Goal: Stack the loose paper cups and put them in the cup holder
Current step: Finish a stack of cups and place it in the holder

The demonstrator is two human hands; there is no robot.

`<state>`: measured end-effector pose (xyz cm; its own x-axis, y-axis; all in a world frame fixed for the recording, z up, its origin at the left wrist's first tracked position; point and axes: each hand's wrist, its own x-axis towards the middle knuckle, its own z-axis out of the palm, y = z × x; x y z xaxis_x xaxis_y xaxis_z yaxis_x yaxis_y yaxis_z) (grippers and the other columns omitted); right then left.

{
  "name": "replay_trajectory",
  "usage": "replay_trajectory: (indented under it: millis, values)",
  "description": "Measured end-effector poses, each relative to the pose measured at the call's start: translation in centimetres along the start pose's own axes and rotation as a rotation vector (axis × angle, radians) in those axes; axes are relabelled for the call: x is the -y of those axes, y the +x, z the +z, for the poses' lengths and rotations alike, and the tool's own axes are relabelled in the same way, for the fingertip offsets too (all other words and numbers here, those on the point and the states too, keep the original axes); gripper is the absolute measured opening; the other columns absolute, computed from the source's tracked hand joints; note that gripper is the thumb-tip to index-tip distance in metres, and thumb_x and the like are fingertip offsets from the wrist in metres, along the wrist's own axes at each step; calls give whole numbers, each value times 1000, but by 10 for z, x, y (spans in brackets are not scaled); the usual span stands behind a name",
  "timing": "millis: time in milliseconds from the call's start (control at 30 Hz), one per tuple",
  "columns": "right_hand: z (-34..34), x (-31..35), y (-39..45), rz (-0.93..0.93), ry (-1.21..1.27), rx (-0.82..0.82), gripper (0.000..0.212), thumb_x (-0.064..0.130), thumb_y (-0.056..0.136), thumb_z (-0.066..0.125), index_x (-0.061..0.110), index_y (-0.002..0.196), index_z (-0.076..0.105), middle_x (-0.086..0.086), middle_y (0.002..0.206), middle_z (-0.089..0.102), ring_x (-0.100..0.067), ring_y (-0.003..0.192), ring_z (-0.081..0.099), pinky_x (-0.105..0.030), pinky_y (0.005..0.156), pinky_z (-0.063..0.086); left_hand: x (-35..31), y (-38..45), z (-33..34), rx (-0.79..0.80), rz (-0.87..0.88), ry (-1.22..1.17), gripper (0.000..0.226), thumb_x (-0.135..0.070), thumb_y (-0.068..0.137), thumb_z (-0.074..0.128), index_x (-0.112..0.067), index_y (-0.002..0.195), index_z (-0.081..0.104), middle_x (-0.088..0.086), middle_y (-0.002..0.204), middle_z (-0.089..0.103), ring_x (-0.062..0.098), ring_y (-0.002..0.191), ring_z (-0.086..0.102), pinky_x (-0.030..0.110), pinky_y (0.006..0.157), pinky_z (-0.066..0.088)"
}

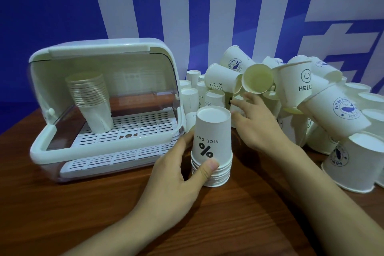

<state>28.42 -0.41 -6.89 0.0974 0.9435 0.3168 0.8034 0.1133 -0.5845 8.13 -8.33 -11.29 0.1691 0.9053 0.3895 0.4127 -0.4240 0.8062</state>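
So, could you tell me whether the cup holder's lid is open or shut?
Open: the cup holder's lid is swung up and back, showing a cup stack standing inside on the rack.

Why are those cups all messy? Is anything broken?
The pile of loose cups right of the cup holder is jumbled: many lie tipped over, and one shows its inside. None looks clearly broken.

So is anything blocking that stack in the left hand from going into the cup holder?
Nothing visible does. The cup holder has its lid up, and bare rack lies beside the stack inside. The left hand grips the upside-down stack just in front.
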Motion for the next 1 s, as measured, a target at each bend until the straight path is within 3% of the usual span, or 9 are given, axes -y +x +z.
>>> replay_trajectory:
  millis: [133, 300, 467, 600, 733, 767, 833, 900, 1000]
  values:
    - [-2, 0, -1, 15, -100, -125, 36, 30, 101, 47, 25, 133, 63, -1, 154, 26, -36, 119, 55, -42, 90, 43, 0, 0, 0, -5, 8, 1, 69, -61, 80, 65, -45, 145, 49, -54, 125, 53, -30, 120, 47, -8, 90, 32]
    - [0, -5, 3, 21, -208, -49, 51, 30, 103, 45, 26, 153, 40, 0, 167, 8, -38, 135, 46, -49, 101, 44, 1, 0, 0, -5, -1, 6, 69, -62, 80, 65, -47, 145, 49, -49, 128, 57, -28, 122, 48, -7, 91, 33]
    - [-2, -6, 3, -16, -190, -143, 55, 22, 102, 45, 15, 156, 35, 3, 165, 26, -30, 141, 41, -42, 103, 42, 2, 0, 1, -3, -8, 15, 73, -64, 79, 65, -44, 147, 50, -45, 129, 60, -26, 123, 49, -6, 92, 34]
    - [-9, -1, 3, -79, -170, -344, 48, 21, 96, 57, 14, 143, 54, 0, 152, 48, -33, 128, 52, -41, 94, 46, 1, 0, 0, 1, -14, 11, 74, -65, 78, 64, -44, 148, 49, -46, 129, 58, -28, 122, 47, -7, 91, 33]
    - [-8, -7, 3, 1, -292, -237, 23, 16, 90, 56, 12, 103, 75, -6, 154, 48, -38, 124, 56, -41, 85, 49, 0, -1, 0, 2, -9, 15, 72, -63, 80, 65, -43, 148, 49, -49, 126, 57, -30, 121, 46, -8, 90, 32]
    - [-7, -8, 3, 15, -313, -196, 21, 14, 90, 55, 10, 94, 75, -8, 147, 53, -39, 119, 58, -40, 79, 47, 0, -1, 0, 1, -7, 15, 71, -63, 80, 65, -44, 147, 49, -51, 125, 56, -30, 121, 46, -8, 90, 33]
    - [-5, -7, 1, 12, -322, -178, 15, 14, 90, 52, 7, 84, 65, -7, 110, 61, -39, 102, 57, -37, 65, 37, 0, -1, 0, 4, -3, 15, 70, -63, 80, 65, -44, 146, 50, -53, 125, 54, -31, 119, 46, -8, 89, 33]
    - [-5, -5, 0, -7, -311, -206, 11, 13, 90, 52, 7, 82, 57, -4, 93, 55, -37, 93, 54, -35, 62, 31, -2, -1, 0, 8, 3, 15, 70, -63, 80, 65, -44, 146, 50, -52, 125, 55, -31, 119, 46, -8, 88, 32]
    - [-6, -3, 0, -43, -314, -257, 14, 14, 91, 55, 8, 99, 65, -4, 109, 63, -35, 102, 53, -36, 67, 37, -1, -1, 0, 6, 9, 20, 69, -63, 80, 65, -44, 145, 51, -52, 126, 54, -31, 119, 46, -8, 89, 32]
